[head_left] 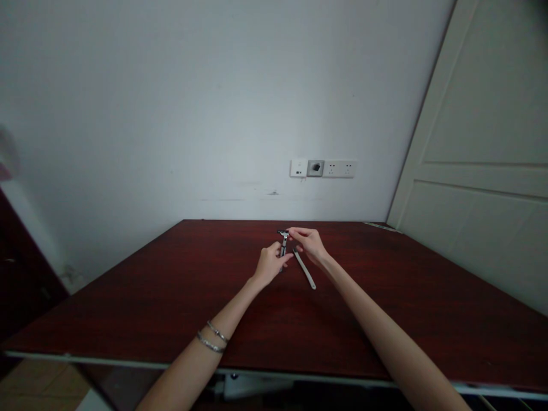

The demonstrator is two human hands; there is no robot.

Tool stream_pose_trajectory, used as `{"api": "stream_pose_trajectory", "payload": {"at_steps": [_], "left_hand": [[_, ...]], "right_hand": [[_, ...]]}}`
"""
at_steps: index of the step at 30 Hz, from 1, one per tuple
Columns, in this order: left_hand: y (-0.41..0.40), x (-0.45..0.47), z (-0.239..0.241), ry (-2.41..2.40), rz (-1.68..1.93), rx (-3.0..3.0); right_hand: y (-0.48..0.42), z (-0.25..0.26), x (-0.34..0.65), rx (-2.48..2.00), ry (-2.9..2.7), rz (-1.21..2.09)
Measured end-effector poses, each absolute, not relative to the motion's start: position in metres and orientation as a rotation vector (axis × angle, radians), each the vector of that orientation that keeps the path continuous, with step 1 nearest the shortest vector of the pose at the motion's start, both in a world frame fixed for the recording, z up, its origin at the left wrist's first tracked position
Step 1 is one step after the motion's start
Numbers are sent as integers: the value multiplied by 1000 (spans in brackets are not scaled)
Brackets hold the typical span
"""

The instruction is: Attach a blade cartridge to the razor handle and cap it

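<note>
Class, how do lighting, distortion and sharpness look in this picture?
Head view: dim light, the wall brighter mid-picture than at far left; head view: the pale panel leans, likely lens distortion; head view: the small tool in the left hand lacks fine detail.

From the near side of the table (171, 297), the head-worn view faces forward and slightly down toward the wall (214, 103). Left hand (269, 264) and right hand (311, 244) appear well ahead.
</note>
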State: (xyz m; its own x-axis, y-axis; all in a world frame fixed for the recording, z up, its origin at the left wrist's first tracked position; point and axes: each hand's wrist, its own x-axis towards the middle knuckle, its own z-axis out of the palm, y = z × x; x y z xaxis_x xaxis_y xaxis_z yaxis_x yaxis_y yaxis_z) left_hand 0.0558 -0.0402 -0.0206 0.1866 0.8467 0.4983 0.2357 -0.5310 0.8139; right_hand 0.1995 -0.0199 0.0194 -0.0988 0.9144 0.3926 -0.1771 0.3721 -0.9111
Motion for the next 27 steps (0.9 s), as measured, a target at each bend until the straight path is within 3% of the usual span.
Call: {"api": "stream_pose_trajectory", "payload": {"at_steps": [27], "left_hand": [[-36,50,-23,933,1209,1910]], "right_hand": [[-20,23,206,-797,-1635,833]]}}
